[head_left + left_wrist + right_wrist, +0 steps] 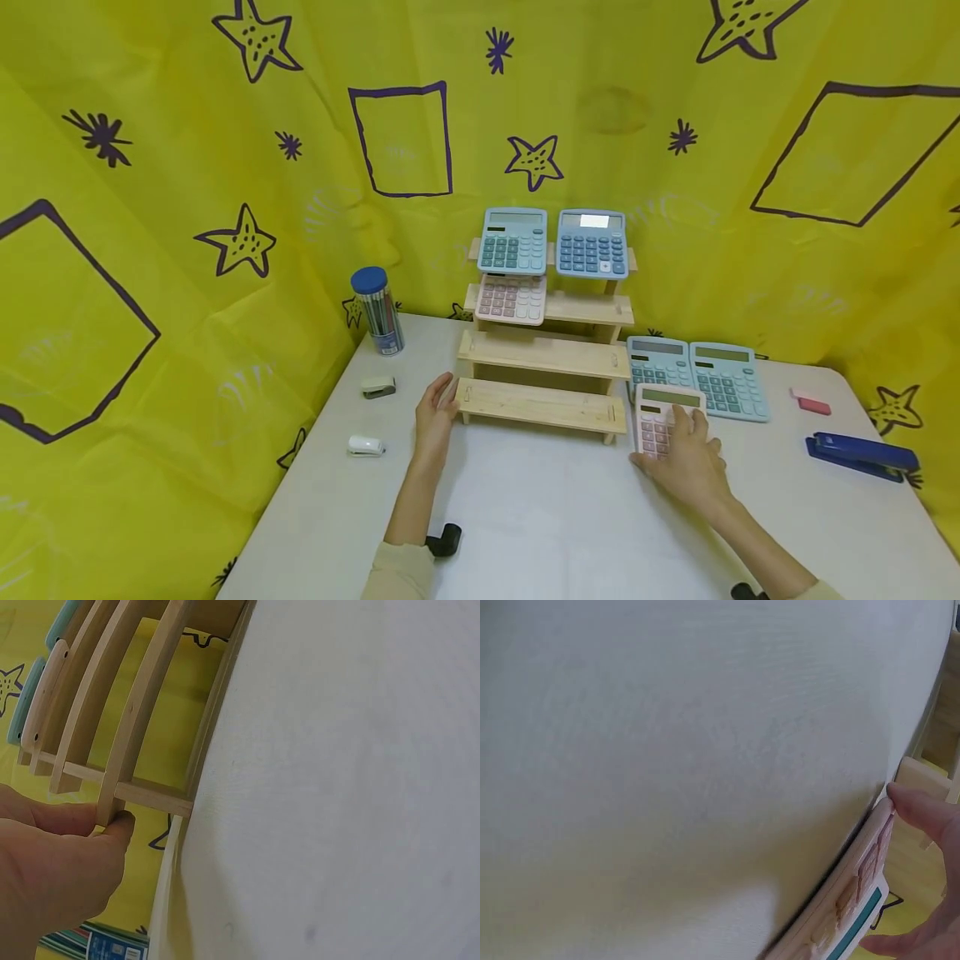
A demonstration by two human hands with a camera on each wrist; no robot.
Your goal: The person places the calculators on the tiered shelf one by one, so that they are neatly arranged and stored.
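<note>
A wooden tiered rack (543,367) stands at the middle of the white table (525,517). A teal calculator (513,240) and a blue calculator (592,242) lean on its top tier, and a pink one (512,298) on the tier below. My left hand (446,396) rests with straight fingers against the left end of the lowest tier (142,712); a fingertip (120,823) touches the board's end. My right hand (678,429) grips a second pink calculator (658,410) lying flat on the table right of the rack, thumb (922,814) on one edge of it (855,892).
Two teal calculators (658,360) (729,379) lie behind the right hand. A blue-lidded pencil tube (378,310), a grey mini stapler (378,387) and a small white object (366,446) sit at the left. A pink eraser (813,406) and blue stapler (862,454) lie at the right.
</note>
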